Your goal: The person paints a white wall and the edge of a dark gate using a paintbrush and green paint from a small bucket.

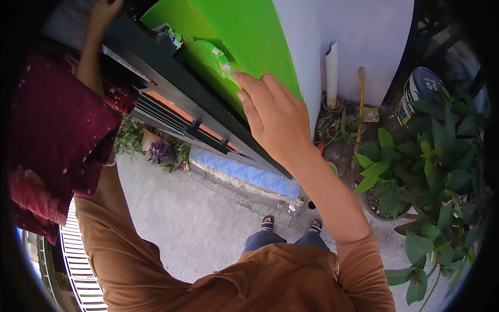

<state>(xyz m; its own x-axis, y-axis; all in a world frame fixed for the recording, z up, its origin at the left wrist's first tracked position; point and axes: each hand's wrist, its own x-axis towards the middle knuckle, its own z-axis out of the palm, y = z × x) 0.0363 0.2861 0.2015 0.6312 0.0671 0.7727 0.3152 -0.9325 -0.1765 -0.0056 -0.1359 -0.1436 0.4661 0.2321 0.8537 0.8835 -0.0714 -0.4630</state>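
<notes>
My right hand (275, 112) is closed round the handle of a paintbrush (223, 65), whose bristles, smeared with bright green paint, press on a green-painted wall (244, 31). Wet-looking strokes show around the bristles. At the upper left my left hand (104, 15) is raised beside the top of a dark metal gate (171, 73); the picture's edge cuts off its fingers, so its grip is hidden. A maroon cloth with white specks (57, 114) hangs across my left arm and covers part of it. Green-smeared hardware (171, 36) sits where gate and wall meet.
A white wall (343, 31) adjoins the green one, with an upright pipe (331, 73) before it. On the right stand a paint bucket (410, 93) and leafy potted plants (416, 156). A blue-tiled ledge (239, 174) runs below the gate, above concrete paving (171, 208).
</notes>
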